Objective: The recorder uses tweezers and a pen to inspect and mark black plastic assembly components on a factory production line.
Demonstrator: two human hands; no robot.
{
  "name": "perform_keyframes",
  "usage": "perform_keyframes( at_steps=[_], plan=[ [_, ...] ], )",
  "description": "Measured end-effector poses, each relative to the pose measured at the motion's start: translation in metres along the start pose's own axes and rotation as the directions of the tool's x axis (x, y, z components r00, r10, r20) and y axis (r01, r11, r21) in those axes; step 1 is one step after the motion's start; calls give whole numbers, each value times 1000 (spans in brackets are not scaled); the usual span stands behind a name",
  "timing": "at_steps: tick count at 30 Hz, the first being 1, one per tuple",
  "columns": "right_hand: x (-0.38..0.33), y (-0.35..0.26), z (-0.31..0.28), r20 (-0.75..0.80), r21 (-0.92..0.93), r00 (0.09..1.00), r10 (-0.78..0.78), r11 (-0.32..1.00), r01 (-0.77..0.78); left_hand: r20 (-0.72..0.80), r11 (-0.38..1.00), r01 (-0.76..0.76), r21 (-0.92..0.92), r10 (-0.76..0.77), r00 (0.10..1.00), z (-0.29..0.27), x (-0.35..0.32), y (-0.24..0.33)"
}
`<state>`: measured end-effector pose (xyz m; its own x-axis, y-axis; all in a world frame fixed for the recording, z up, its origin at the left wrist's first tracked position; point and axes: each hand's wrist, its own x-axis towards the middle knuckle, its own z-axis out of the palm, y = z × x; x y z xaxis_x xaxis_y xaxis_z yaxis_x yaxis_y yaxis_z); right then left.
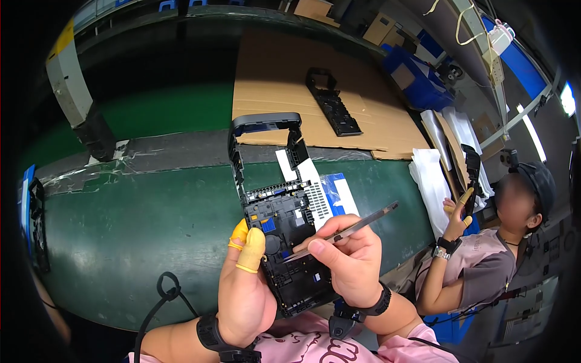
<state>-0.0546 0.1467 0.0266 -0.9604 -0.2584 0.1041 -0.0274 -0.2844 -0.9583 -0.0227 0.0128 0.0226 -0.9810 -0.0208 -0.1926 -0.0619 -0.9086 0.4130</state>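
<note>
Head | left hand point(247, 296): gripping black housing point(275, 243) | right hand point(356, 266): pinching tweezers point(372, 218) | pink shirt point(308, 343): dark lettering

Dark-green, flat-topped workbench point(121, 242) was partly covered

A white sheet with black rectangles point(318, 206) lay beside a flat blue packet point(330, 190). Beyond a dark grey strip point(175, 145), flat brown cardboard point(272, 78) bore a black plastic frame point(339, 113).

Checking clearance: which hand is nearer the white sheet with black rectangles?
Right. The right hand, pinching a slim metal tool, is just below the white sheet in the picture; the left hand is farther off, at the left edge of the black housing.
</note>
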Motion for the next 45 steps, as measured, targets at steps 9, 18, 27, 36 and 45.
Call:
perform_keyframes(
  at_steps=[9,18,27,36,45],
  plan=[
    [2,2,2,-17,-25,1000,-3,1000,2,14,999,6,-38,-6,1000,-1,1,1],
    [2,-3,4,-16,-74,1000,-9,997,8,-16,989,-7,149,10,1000,2,-1,-1],
    [15,-16,-27,-126,234,989,72,971,-40,-18,992,52,114,-50,999,-2,3,-4],
    [-7,-27,-77,-358,-6,931,-66,998,68,-8,961,-19,274,22,1000,-2,7,4],
    [-6,-2,-60,65,-993,986,-156,83,78,-288,671,86,736,196,938,-52,180,144]
  ],
)
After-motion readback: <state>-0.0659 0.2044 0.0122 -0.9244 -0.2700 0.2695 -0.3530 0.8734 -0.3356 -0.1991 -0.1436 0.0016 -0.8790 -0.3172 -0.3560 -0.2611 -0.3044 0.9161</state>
